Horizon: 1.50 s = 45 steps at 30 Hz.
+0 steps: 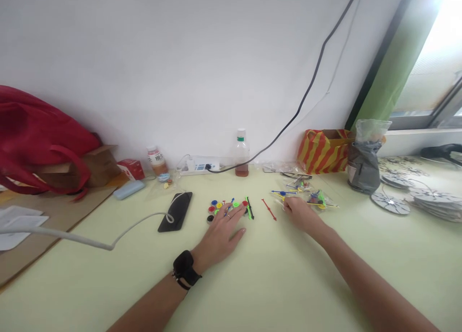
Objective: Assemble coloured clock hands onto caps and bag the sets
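My left hand (pixel 223 233), with a black watch on its wrist, rests palm down, fingers stretched out over a cluster of small round coloured pieces. A red piece (pixel 211 209), a blue piece (pixel 214 203) and a black piece (pixel 210 218) show beside its fingers; others are partly hidden. Right of the fingertips lie a green arrow pointer (pixel 249 210) and a black one. A red arrow pointer (pixel 269 210) lies alone between my hands. My right hand (pixel 298 212) is closed beside a blue arrow pointer (pixel 283 193) and a yellow strip; what its fingers hold is hidden.
Clear plastic bags with coloured parts (pixel 319 199) lie beyond my right hand. A phone (pixel 175 211) with a cable is at left. Against the wall stand a bottle (pixel 241 154), a power strip (pixel 200 164) and a striped bag (pixel 321 150). Stacked discs (pixel 436 199) sit far right.
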Available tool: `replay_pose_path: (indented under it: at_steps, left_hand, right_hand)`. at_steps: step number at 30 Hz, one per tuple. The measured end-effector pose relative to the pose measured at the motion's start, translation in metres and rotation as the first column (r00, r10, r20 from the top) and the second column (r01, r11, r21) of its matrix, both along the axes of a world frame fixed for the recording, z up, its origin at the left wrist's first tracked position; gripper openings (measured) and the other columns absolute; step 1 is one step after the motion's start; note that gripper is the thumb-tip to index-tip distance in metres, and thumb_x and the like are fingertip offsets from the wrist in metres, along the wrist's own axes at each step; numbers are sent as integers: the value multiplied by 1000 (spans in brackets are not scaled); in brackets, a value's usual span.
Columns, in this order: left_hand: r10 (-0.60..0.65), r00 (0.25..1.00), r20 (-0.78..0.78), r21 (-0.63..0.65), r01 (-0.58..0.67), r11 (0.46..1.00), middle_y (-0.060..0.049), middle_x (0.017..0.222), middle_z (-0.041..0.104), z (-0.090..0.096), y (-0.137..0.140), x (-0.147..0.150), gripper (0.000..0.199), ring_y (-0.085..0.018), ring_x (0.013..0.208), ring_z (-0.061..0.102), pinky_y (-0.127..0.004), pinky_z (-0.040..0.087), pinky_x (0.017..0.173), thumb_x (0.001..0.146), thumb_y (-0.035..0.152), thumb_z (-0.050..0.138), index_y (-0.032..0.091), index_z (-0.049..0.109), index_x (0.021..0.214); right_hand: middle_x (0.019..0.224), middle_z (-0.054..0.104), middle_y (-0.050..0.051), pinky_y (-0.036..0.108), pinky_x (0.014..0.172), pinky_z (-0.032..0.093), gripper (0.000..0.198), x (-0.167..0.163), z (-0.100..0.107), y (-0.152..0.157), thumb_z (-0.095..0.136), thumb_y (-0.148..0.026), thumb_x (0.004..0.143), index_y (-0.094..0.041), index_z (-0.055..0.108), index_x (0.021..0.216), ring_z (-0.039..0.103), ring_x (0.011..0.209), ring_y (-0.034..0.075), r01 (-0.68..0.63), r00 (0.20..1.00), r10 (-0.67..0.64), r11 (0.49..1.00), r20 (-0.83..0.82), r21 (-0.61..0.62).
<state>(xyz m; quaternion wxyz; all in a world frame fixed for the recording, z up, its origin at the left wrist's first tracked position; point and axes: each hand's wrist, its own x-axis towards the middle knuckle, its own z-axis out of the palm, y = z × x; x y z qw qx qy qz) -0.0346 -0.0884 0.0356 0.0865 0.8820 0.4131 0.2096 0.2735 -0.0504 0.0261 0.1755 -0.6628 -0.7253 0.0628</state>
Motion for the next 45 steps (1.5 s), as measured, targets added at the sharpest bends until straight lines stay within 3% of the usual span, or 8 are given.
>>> replay_pose_path:
  at_steps: [5, 11, 13, 15, 18, 27, 34, 45]
  left_hand:
    - [-39, 998, -56, -37, 37, 999, 0, 162, 42, 3, -5, 3, 56, -36, 152, 23, -62, 31, 122, 103, 40, 49, 30, 36, 157]
    - [-70, 996, 55, 53, 67, 996, -6, 134, 64, 4, -3, 4, 39, -30, 133, 46, -53, 42, 114, 102, 25, 50, 27, 55, 140]
    - [-78, 993, 85, 68, 72, 995, -7, 121, 67, 4, -1, 4, 32, -27, 123, 52, -51, 45, 110, 102, 21, 48, 26, 62, 130]
    - [-73, 992, 107, 83, 64, 994, -7, 113, 67, 4, 1, 4, 26, -26, 116, 54, -49, 46, 107, 102, 20, 48, 25, 67, 119]
    - [-72, 989, 131, 98, 59, 993, -6, 108, 67, 4, 3, 3, 19, -26, 112, 56, -49, 46, 106, 101, 21, 52, 24, 70, 107]
    - [-69, 990, 125, 53, 63, 997, -5, 105, 72, 9, -3, 5, 17, -27, 110, 56, -48, 46, 103, 96, 21, 59, 24, 69, 110]
    - [-67, 992, 110, 62, 61, 996, -5, 106, 73, 7, -1, 5, 19, -27, 110, 57, -49, 46, 103, 97, 19, 56, 24, 69, 110]
    - [-90, 980, 175, 71, 79, 994, -5, 109, 73, 10, -6, 7, 23, -28, 113, 58, -49, 46, 103, 96, 24, 59, 26, 68, 117]
  right_hand:
    - [82, 64, 7, 27, 62, 31, 22, -3, -8, 9, 48, -7, 93, -18, 56, 76, 57, 75, 18, 33, 999, -33, 999, 29, 4]
    - [106, 67, 13, 32, 75, 42, 14, -9, -1, 4, 53, -13, 94, -18, 66, 97, 61, 98, 26, 13, 997, -22, 993, 71, 122]
    - [114, 67, 13, 38, 87, 46, 20, -19, 0, -4, 54, -17, 96, -20, 66, 111, 58, 109, 28, -119, 993, 111, 969, 49, 214]
    - [116, 66, 12, 42, 95, 47, 27, -31, 1, -14, 52, -20, 98, -22, 64, 121, 57, 113, 28, -324, 943, 332, 902, 23, 287]
    - [121, 64, 11, 47, 100, 47, 32, -47, 3, -27, 51, -22, 99, -26, 62, 129, 54, 118, 29, -511, 851, 525, 813, 28, 277]
    - [108, 65, 10, 45, 95, 49, 17, -47, 3, -28, 54, -22, 98, -22, 68, 106, 56, 109, 27, -519, 842, 539, 824, -29, 226]
    - [128, 62, 12, 49, 101, 47, 39, -47, -3, -26, 41, -9, 99, -24, 62, 128, 49, 124, 30, -518, 850, 526, 821, 33, 240]
    - [98, 69, 8, 45, 92, 48, 27, -48, -4, -20, 45, -20, 103, -23, 70, 96, 60, 99, 25, -595, 784, 620, 761, -20, 256]
